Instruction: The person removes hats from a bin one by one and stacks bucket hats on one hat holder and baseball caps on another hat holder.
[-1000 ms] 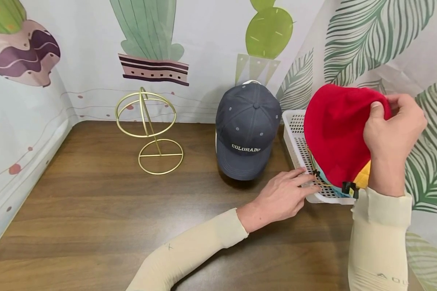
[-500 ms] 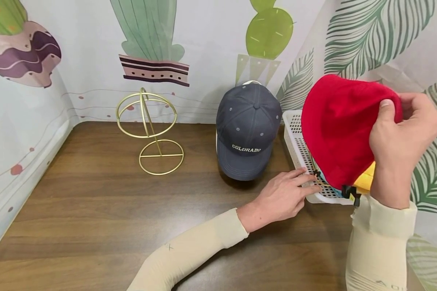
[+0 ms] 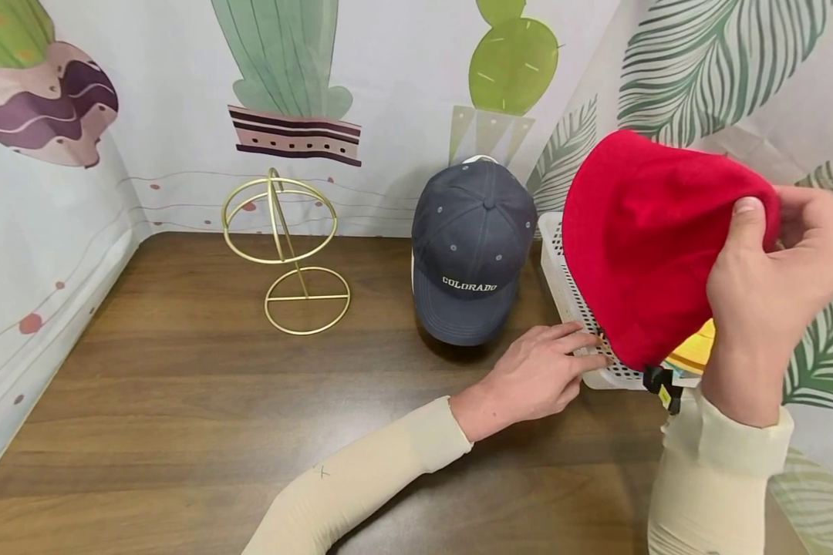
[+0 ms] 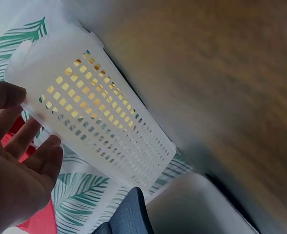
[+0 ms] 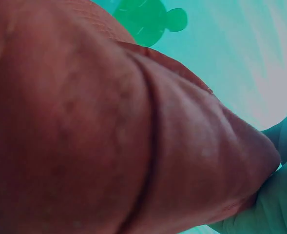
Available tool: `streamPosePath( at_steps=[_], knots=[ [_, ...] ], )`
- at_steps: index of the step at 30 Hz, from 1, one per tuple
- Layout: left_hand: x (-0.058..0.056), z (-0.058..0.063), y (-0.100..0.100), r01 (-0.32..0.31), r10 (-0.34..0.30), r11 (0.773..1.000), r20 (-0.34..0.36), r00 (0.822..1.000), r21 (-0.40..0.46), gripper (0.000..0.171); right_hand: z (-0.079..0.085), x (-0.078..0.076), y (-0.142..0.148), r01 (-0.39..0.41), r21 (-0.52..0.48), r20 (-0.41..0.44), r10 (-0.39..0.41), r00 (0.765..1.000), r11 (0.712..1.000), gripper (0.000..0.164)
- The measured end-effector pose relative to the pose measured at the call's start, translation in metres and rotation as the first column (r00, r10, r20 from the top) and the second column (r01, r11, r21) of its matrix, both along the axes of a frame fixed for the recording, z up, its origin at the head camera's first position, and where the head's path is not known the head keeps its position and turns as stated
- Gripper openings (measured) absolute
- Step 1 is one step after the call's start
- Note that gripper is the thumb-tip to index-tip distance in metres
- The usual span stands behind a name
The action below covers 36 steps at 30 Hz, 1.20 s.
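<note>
Thumb on the outside, my right hand [image 3: 780,277] pinches the crown of a red bucket hat [image 3: 659,239] and holds it up over the white basket [image 3: 558,281]. Its brim faces left, toward the dark blue cap. In the right wrist view the hat [image 5: 197,146] fills most of the picture, with part of the hand [image 5: 275,195] at lower right. My left hand [image 3: 537,374] rests with extended fingers over the basket's near left rim. The left wrist view shows these fingers at the rim, beside the perforated basket wall [image 4: 33,68]. Yellow cloth [image 3: 697,347] inside is partly hidden.
A dark blue cap [image 3: 472,223] lettered COLORADO stands left of the basket, brim to the front. Farther left is a bare gold wire hat stand [image 3: 301,281]. Printed cloth walls [image 3: 403,92] rise behind the brown wooden table [image 3: 180,401].
My right hand has raised the red hat a little and tilted it, shifting toward the right and nearer the camera. The left hand stays at the basket rim.
</note>
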State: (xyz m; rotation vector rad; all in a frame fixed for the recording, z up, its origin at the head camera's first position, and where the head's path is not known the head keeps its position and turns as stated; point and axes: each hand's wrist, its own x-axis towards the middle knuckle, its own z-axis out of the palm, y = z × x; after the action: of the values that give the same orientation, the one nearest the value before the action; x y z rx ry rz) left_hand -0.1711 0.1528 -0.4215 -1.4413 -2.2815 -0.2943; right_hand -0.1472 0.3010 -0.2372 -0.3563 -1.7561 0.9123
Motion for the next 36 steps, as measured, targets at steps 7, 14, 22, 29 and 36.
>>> streamPosePath(
  at_steps=[7,14,22,29,36],
  knots=[
    [-0.002,0.0,-0.001,0.026,-0.026,0.999,0.004,1.0,0.029,0.033,0.003,0.015,-0.016,-0.028,-0.074,-0.023,0.026,0.999,0.997,0.015],
    [-0.003,-0.001,-0.001,0.021,-0.022,0.999,0.021,1.0,0.024,0.018,0.0,0.022,-0.027,-0.064,-0.079,-0.1,0.056,0.993,0.995,0.011],
    [-0.004,-0.002,-0.003,-0.005,0.008,0.999,0.076,0.997,-0.035,0.021,-0.006,0.027,-0.035,-0.173,-0.091,-0.237,0.147,0.96,0.981,0.009],
    [-0.005,-0.002,-0.005,-0.015,0.022,0.997,0.108,0.994,-0.073,0.018,-0.01,0.029,-0.041,-0.21,-0.115,-0.269,0.173,0.947,0.971,0.008],
    [-0.007,-0.003,-0.012,0.003,0.005,0.999,0.18,0.984,-0.046,0.014,-0.006,0.032,-0.053,-0.277,-0.185,-0.347,0.201,0.916,0.943,0.006]
  ],
)
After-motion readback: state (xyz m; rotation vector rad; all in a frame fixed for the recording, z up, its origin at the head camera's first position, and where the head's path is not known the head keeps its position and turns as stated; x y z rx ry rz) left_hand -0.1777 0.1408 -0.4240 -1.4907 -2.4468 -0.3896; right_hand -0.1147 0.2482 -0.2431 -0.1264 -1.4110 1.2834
